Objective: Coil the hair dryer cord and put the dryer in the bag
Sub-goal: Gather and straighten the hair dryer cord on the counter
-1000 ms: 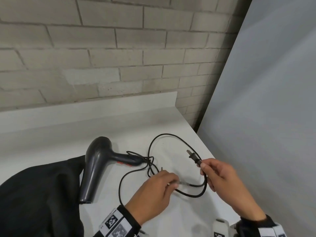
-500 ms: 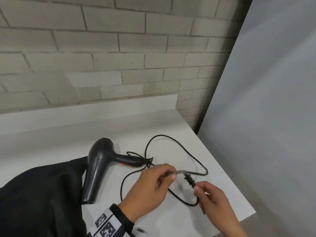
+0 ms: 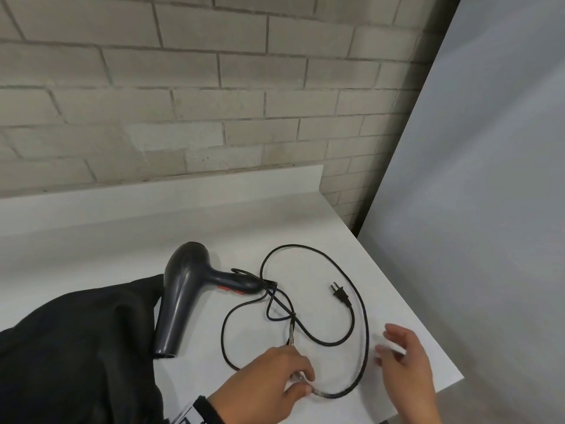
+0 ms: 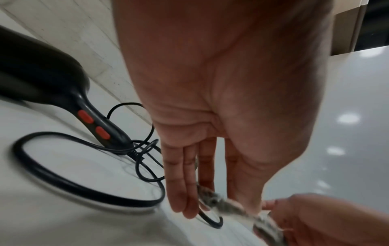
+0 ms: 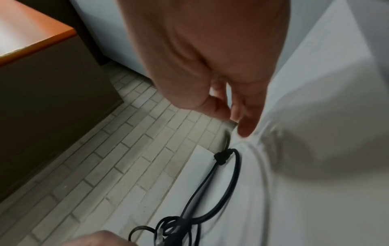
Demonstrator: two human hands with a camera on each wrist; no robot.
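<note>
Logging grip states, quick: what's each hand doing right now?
Left hand: pinches the taped stretch of the cord.
Right hand: open, fingers relaxed, holding nothing; the plug lies free on the counter.

1. No word, brand, number or sign could be read in any of the three views.
2. The hair dryer (image 3: 183, 289) showed two red buttons on its handle, and neither carried a legible mark.
3. A black-and-white patterned band (image 3: 195, 414) sat at the left wrist, cut off by the frame's edge; its pattern held no letters or digits.
</note>
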